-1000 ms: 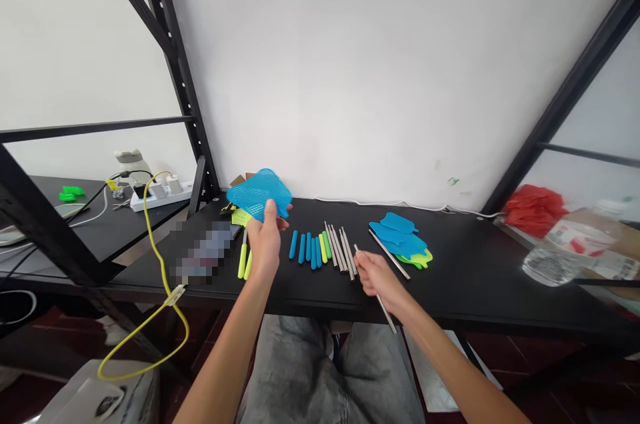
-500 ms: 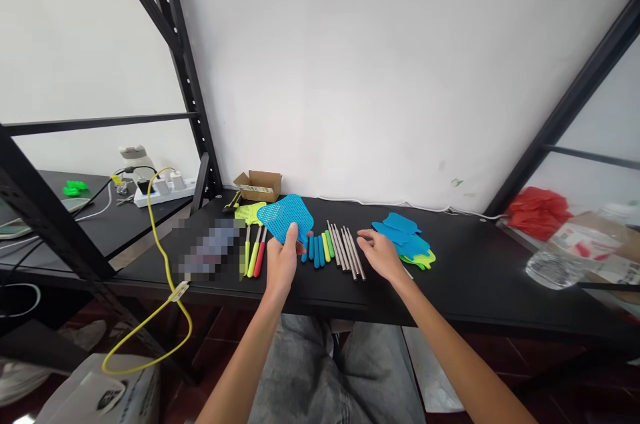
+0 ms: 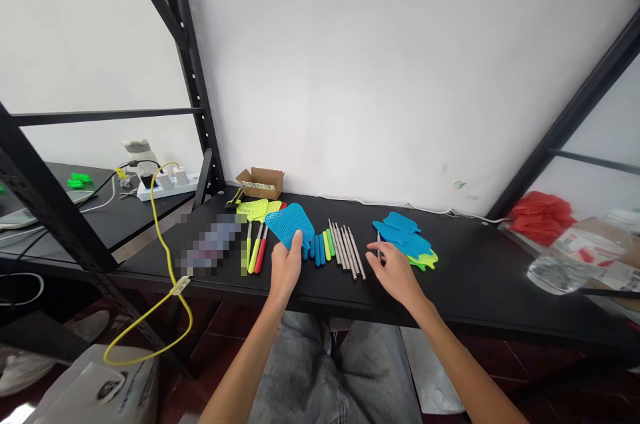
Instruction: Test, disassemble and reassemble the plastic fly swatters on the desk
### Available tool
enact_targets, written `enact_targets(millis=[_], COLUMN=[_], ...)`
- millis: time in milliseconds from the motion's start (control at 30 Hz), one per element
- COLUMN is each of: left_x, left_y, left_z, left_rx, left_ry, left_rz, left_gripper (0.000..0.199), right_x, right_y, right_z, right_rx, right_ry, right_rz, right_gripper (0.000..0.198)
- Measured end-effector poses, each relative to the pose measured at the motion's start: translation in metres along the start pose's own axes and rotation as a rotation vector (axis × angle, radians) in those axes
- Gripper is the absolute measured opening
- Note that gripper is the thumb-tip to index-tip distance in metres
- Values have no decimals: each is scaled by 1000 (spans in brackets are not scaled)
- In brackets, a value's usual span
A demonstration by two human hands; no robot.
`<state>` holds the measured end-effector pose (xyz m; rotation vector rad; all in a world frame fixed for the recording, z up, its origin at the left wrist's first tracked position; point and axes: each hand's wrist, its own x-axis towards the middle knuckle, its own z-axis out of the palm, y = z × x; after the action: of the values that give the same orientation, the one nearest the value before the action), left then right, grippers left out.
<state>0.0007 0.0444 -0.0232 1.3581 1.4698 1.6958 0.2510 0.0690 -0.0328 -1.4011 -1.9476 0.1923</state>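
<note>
My left hand (image 3: pixel 287 271) grips a blue fly swatter head (image 3: pixel 290 224) by its narrow lower end, above the table. My right hand (image 3: pixel 399 275) is closed around a thin metal rod (image 3: pixel 379 237); most of its length is hidden by the fingers. Between the hands lies a row of metal rods (image 3: pixel 345 251). Left of them are blue handles (image 3: pixel 320 251), a yellow-green handle (image 3: pixel 329 247) and a green handle (image 3: pixel 331 242). Beyond my right hand, blue swatter heads (image 3: pixel 405 231) are piled over yellow-green ones (image 3: pixel 426 260).
Swatters with coloured handles (image 3: pixel 257 255) lie at the left beside a pixelated patch. Behind them stands an open cardboard box (image 3: pixel 265 184). A yellow cable (image 3: pixel 165 257) hangs over the table's edge. At right are a red plastic bag (image 3: pixel 537 214) and a clear bottle (image 3: pixel 560 264).
My right hand has shifted slightly right and down, and a metal rod now shows at its fingers. My left hand has lowered the blue swatter head slightly and moved it right.
</note>
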Motion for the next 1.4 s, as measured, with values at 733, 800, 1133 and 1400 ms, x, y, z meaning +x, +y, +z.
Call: enact_targets(millis=[733, 800, 1133, 1400], left_x=[-25, -26, 16, 25], left_y=[38, 46, 27, 6], left_z=[22, 25, -55, -62], left_rx=[64, 93, 622, 1330], left_ry=[-335, -414, -107, -61], left_rz=[237, 294, 227, 94], left_gripper=[35, 37, 35, 33], right_x=[7, 11, 38, -10], right_y=[-51, -51, 17, 39], right_z=[12, 8, -66, -45], right_rx=[965, 1093, 625, 205], right_ry=[-115, -100, 338, 438], right_rz=[241, 323, 528, 444], right_gripper=[40, 42, 45, 46])
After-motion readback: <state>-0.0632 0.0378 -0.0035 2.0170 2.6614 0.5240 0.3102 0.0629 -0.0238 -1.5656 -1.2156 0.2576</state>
